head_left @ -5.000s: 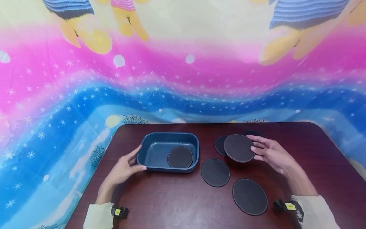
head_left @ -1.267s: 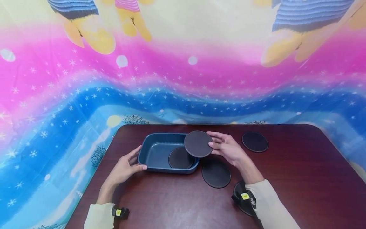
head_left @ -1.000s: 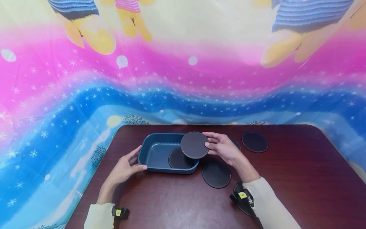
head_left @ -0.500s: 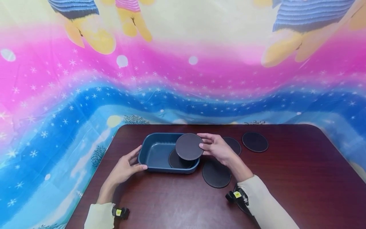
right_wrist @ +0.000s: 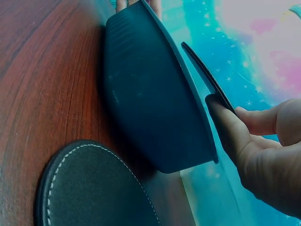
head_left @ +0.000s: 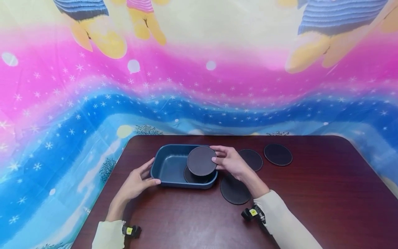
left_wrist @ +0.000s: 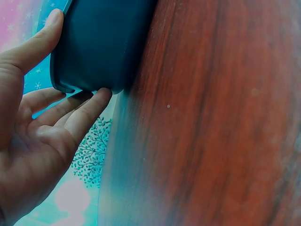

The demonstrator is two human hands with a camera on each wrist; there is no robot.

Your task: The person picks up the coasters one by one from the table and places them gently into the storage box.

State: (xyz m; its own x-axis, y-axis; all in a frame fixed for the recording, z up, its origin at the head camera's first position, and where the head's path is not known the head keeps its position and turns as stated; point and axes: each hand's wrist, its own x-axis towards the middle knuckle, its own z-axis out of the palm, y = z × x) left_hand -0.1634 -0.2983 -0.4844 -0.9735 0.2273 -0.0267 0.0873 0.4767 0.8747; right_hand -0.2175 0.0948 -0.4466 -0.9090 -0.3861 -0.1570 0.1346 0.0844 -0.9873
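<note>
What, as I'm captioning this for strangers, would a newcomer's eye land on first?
Probably the pink-and-blue backdrop, which fills the upper part of the head view. Next, the dark disc that the right hand pinches above the right end of the blue box. Then the left hand, gripping the box's left end on the red-brown table.

Snowflake-patterned backdrop behind reddish-brown table.
</note>
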